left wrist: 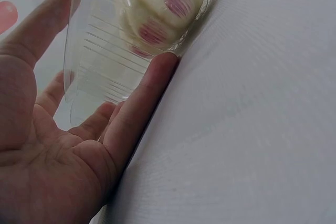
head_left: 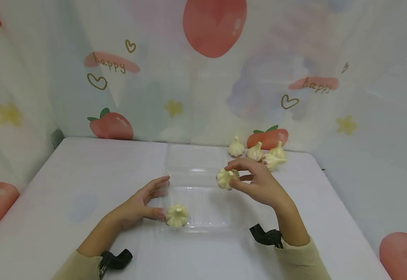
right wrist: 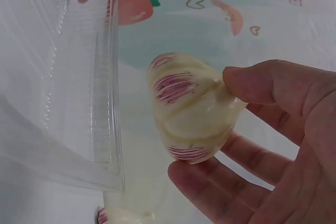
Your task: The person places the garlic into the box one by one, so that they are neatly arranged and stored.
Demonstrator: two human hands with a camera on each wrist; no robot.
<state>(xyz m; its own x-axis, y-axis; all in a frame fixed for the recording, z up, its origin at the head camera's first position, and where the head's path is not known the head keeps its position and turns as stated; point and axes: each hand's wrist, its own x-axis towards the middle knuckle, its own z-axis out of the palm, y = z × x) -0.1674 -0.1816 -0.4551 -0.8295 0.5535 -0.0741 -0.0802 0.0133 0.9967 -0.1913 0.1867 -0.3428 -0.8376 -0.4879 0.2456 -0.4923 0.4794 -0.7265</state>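
A clear plastic box (head_left: pixel 207 208) lies with its lid (head_left: pixel 196 157) folded back on the white table. One garlic bulb (head_left: pixel 177 216) sits in the box's front left corner. My left hand (head_left: pixel 137 204) is at the box's left side, fingers spread; in the left wrist view its thumb (left wrist: pixel 149 85) touches the wall beside that bulb. Between thumb and fingers my right hand (head_left: pixel 261 182) pinches another garlic bulb (right wrist: pixel 191 108), pale with purple streaks, above the box's right rim.
Several more garlic bulbs (head_left: pixel 254 152) stand or lie in a group at the back right of the table (head_left: pixel 112 163). Behind it hangs a printed cloth backdrop (head_left: pixel 203 85). Black wrist mounts (head_left: pixel 265 235) are strapped at both sleeves.
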